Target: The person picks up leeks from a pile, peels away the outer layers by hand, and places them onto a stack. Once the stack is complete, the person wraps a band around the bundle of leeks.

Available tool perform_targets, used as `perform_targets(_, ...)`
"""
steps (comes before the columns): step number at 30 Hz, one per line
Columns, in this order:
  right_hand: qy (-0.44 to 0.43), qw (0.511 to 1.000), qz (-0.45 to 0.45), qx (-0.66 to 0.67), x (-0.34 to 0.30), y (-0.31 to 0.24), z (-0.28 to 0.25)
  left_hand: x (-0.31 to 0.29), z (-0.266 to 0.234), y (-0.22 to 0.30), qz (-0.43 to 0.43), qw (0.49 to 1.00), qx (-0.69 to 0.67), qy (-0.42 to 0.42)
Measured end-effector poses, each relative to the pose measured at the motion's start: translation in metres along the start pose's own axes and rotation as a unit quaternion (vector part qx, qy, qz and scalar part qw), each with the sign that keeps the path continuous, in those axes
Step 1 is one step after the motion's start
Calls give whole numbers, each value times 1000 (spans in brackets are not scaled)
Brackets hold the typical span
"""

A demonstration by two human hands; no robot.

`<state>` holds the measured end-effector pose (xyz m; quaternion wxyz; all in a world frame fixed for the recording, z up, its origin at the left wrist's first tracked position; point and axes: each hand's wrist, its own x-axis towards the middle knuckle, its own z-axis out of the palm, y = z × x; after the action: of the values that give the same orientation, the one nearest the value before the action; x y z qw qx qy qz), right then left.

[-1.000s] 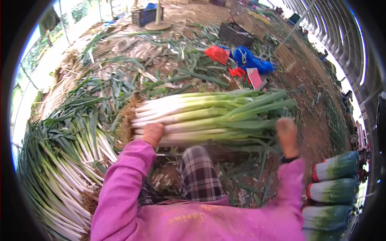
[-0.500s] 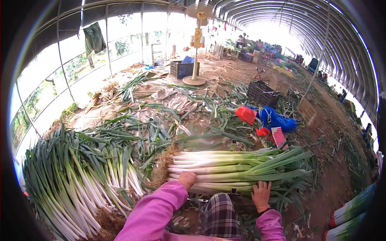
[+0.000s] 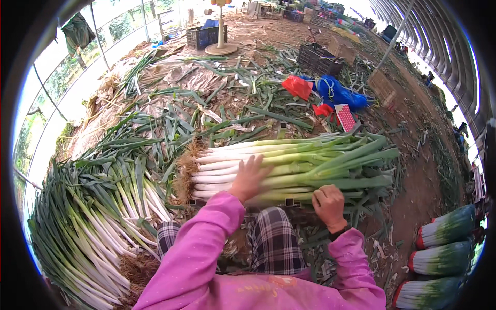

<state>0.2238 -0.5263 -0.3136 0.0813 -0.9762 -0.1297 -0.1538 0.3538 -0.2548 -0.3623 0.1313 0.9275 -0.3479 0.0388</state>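
Note:
A thick pile of leeks (image 3: 289, 163) lies crosswise in front of me, its roots to the left and green leaves to the right. My left hand (image 3: 251, 178) rests over the white stalks with fingers spread, slightly blurred. At the pile's near edge, by the start of the leaves, my right hand (image 3: 329, 206) is closed, its fingers curled under. Whatever those fingers hold, if anything, is hidden. Small dark bracket ends (image 3: 293, 202) of a support show along the pile's near side. To my left a larger heap of loose leeks (image 3: 88, 232) lies on the ground.
Three bound leek bundles (image 3: 444, 227) lie at the right. Beyond the pile are red and blue plastic bags (image 3: 341, 93), a pink patterned card (image 3: 345, 118), black crates (image 3: 319, 59) and a fan stand (image 3: 221, 46). Leaf scraps litter the ground.
The view has tilted downward. My left hand has opened and spread over the stalks, slightly farther along them. My right hand has gone from fingers laid on the leaves to curled at the near edge.

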Motion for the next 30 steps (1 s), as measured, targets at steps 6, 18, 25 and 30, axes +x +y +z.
perform_targets(6, 14, 985, -1, -172, 70, 12, 4, -16, 15, 0, 53, 996, -27, 62)
perform_targets(18, 47, 996, 50, -64, 75, 19, 28, -12, 11, -7, 32, 999, 5, -14)
perform_targets(25, 57, 995, 54, -55, 70, 20, 33, -11, -28, -33, 48, 982, -81, -166)
perform_targets(30, 69, 994, 50, -65, 66, 22, 35, -101, -130, -68, -107, 980, -167, 20)
